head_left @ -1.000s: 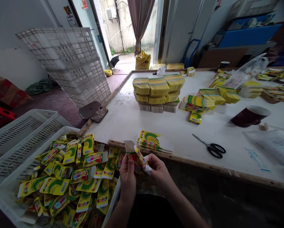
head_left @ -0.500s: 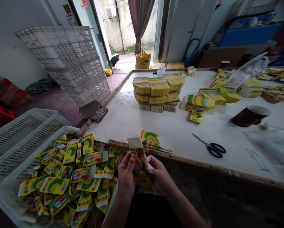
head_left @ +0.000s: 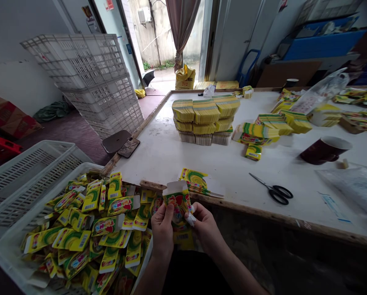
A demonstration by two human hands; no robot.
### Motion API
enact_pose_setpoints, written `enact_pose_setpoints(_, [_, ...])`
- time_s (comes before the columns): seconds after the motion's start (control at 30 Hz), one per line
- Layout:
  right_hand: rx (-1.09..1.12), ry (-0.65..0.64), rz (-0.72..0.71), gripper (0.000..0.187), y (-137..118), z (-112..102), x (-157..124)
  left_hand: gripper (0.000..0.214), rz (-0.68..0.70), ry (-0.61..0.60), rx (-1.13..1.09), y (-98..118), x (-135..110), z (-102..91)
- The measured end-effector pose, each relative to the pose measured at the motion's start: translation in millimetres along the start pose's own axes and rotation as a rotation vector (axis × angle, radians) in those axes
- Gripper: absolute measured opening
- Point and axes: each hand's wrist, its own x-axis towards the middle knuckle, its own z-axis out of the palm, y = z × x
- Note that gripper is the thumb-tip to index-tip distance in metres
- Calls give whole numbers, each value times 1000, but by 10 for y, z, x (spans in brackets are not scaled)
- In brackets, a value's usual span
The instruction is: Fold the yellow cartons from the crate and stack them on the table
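Both my hands hold one small yellow and green carton (head_left: 177, 205) upright in front of me, its top flaps standing open. My left hand (head_left: 161, 229) pinches its left side, thumb on the printed face. My right hand (head_left: 205, 227) grips the right side, a white wrap on one finger. Just beyond, a short pile of flat cartons (head_left: 195, 182) lies on the table's near edge. To my left a white crate (head_left: 8, 254) is filled with several folded cartons (head_left: 94, 221).
The white table (head_left: 171, 155) carries a tall block of stacked flat cartons (head_left: 205, 119), more piles at the right, black scissors (head_left: 274, 191), a dark mug (head_left: 325, 149) and clear plastic bags (head_left: 352, 184). Two phones (head_left: 120, 144) lie on its left corner. Empty white crates (head_left: 91, 82) stand behind.
The carton has turned from tilted and narrow to upright and squared open, with its flaps raised. My hands stayed in place close together.
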Motion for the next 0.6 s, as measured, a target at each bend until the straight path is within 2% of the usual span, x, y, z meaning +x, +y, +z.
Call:
enact_pose_setpoints(0.13, [-295,-39,-102,34,-93,-86,28,20,12,-19,-65,65,56,-26])
enact_pose_setpoints(0.2, [-471,-90,-156,26,-193,-148,-2,20,58,-42,-31,124,98,-85])
enact_pose_setpoints(0.27, [-684,-113,-276,13,-325,-213,-56,22,56,-104,24,223,138,-167])
enact_pose_setpoints(0.3, [-806,-114,-368,7,-398,-242,-85,30,49,-164,61,291,154,-209])
enact_pose_setpoints(0.37, [-1074,-111,-579,16,-538,-279,-140,57,67,-315,183,451,171,-275])
enact_pose_setpoints(0.4, [-1199,-120,-674,21,-597,-281,-164,72,94,-415,289,529,170,-290])
enact_pose_setpoints(0.47, [-1391,-186,-805,26,-671,-256,-201,88,140,-541,562,642,144,-272])
enact_pose_setpoints(0.53, [-1466,-296,-875,25,-675,-211,-226,93,134,-650,792,665,96,-194])
enact_pose_setpoints(0.57, [-1451,-314,-903,24,-654,-192,-232,89,125,-693,862,643,70,-142])
enact_pose_setpoints(0.6, [-1402,-277,-921,24,-621,-183,-233,80,126,-713,901,604,46,-91])
